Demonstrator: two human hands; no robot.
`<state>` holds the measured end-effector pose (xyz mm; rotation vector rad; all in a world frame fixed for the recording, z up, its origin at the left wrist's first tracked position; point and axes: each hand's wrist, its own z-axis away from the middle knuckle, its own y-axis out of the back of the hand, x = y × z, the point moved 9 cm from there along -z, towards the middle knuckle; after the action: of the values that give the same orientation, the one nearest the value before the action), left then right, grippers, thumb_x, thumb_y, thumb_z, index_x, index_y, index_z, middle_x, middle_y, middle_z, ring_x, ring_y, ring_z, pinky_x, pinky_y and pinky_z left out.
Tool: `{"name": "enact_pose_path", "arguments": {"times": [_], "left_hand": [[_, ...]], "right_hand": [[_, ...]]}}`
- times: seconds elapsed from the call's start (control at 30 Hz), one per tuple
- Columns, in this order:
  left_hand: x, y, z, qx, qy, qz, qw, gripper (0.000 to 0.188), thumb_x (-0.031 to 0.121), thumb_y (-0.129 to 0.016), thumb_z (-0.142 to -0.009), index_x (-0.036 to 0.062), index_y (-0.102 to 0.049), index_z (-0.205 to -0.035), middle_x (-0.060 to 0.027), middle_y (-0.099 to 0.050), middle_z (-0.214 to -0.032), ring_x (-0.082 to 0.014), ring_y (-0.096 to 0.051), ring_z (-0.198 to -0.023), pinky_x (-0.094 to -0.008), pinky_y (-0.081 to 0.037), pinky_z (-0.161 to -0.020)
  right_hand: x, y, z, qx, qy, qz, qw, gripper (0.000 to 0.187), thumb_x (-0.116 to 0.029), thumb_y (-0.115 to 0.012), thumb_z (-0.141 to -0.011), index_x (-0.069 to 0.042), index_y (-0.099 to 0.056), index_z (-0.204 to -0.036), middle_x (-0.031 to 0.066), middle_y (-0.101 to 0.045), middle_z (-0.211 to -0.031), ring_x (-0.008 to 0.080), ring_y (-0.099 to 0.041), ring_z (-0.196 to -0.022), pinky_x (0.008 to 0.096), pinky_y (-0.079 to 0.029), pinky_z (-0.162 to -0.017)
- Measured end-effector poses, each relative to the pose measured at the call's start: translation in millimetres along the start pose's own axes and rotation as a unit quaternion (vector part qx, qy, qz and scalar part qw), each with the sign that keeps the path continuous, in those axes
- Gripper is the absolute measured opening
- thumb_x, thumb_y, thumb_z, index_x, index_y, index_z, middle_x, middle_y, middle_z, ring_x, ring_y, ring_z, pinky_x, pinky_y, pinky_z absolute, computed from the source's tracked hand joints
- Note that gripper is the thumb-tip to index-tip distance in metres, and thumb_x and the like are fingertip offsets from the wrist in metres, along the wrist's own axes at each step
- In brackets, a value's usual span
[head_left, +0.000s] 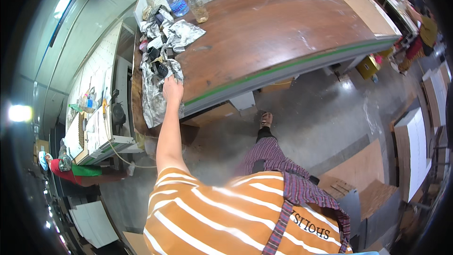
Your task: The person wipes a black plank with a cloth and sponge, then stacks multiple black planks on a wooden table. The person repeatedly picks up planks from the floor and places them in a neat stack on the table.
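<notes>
By the table's edge, left hand touches paper, grip unclear; right hand unseen; tabletop open rightward.

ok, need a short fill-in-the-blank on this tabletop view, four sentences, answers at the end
1. The person's hand by the crumpled grey-and-white sheet is the ____ one.
2. In the picture, the plastic water bottle stands to the ____ of the clear jar.
3. The strip along the near edge of the brown tabletop is coloured ____.
4. The person's orange shirt has stripes coloured ____.

Missing words: left; left; green; white.
</notes>
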<state>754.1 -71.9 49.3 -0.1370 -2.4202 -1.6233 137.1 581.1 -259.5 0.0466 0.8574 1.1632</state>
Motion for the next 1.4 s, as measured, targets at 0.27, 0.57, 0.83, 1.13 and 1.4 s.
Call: {"name": "enact_pose_path", "arguments": {"times": [0.27, 0.57, 0.83, 1.13, 1.4], "left_hand": [[23.0, -87.3, -181.6, 0.006, 0.005, -0.077, 0.997, 0.058, 0.029, -0.070, -0.084, 0.0066, -0.053, -0.134, -0.0140, -0.052, -0.136, -0.0341, -0.049, -0.124, -0.0520, -0.041, -0.101], [33.6, -155.4, -276.5, -0.135, -0.032, -0.212, 0.967, 0.031, 0.025, -0.066, -0.081, 0.0075, -0.071, -0.106, -0.0134, -0.069, -0.100, -0.0349, -0.062, -0.102, -0.0518, -0.045, -0.086], [142.7, -171.6, -262.9, 0.040, -0.105, 0.179, 0.977, 0.036, 0.023, -0.068, -0.083, 0.0016, -0.068, -0.113, -0.0178, -0.059, -0.124, -0.0341, -0.054, -0.117, -0.0436, -0.041, -0.102], [589.7, -229.4, -20.2, -0.419, -0.366, 0.420, 0.717, 0.028, 0.013, -0.056, -0.093, 0.0049, -0.062, -0.119, -0.0192, -0.064, -0.115, -0.0289, -0.058, -0.112, -0.0428, -0.045, -0.098], [328.9, -279.3, -342.6, -0.046, 0.150, 0.321, 0.934, 0.054, 0.027, -0.063, -0.094, -0.0051, -0.047, -0.134, -0.0258, -0.061, -0.119, -0.0352, -0.063, -0.101, -0.0449, -0.055, -0.086]], "right_hand": [[-143.4, -54.2, -33.2, -0.073, 0.004, 0.189, 0.979, 0.019, -0.031, -0.062, -0.090, -0.014, -0.065, -0.082, 0.0047, -0.063, -0.072, 0.0170, -0.056, -0.059, 0.0303, -0.044, -0.052], [-246.7, -47.1, -55.8, -0.062, -0.025, 0.182, 0.981, 0.018, -0.029, -0.060, -0.089, -0.013, -0.065, -0.082, 0.0075, -0.064, -0.074, 0.0203, -0.059, -0.064, 0.0331, -0.045, -0.055], [-276.7, -29.6, -65.2, -0.048, -0.040, 0.175, 0.982, 0.018, -0.027, -0.059, -0.088, -0.012, -0.066, -0.082, 0.0100, -0.064, -0.076, 0.0233, -0.061, -0.068, 0.0356, -0.047, -0.059], [-285.5, 11.8, -91.3, -0.054, -0.042, 0.194, 0.979, 0.018, -0.025, -0.057, -0.088, -0.011, -0.066, -0.082, 0.0129, -0.065, -0.078, 0.0265, -0.063, -0.072, 0.0384, -0.048, -0.062], [-282.9, 90.4, -118.5, -0.044, -0.066, 0.235, 0.969, 0.018, -0.024, -0.055, -0.087, -0.011, -0.067, -0.081, 0.0154, -0.066, -0.080, 0.0295, -0.065, -0.076, 0.0408, -0.050, -0.065]]}}
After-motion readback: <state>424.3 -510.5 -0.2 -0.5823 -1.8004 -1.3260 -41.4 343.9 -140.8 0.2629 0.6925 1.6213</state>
